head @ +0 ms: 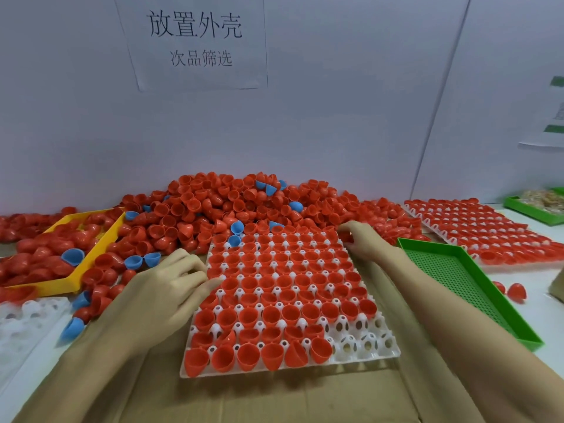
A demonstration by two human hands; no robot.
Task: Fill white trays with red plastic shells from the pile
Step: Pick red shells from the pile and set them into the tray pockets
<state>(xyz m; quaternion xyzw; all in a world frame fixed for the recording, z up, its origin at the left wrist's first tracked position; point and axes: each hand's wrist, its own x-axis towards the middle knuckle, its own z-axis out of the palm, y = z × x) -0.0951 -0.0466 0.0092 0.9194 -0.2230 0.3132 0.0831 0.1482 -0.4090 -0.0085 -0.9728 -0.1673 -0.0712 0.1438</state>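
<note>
Gripping the nearly full white moulded plastic tray (360,355) at both edges, left hand (171,288) and right hand (358,239) risk jolting tilted red plastic shells (294,354) loose.

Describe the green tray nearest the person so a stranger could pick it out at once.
Start at the white tray of red shells in the middle of the table, between the two hands. Just to its right, beyond the right forearm, lies the green tray, long and set at a slant. Unlike the yellow tray on the left, which holds red shells, its perforated floor is bare.
</note>
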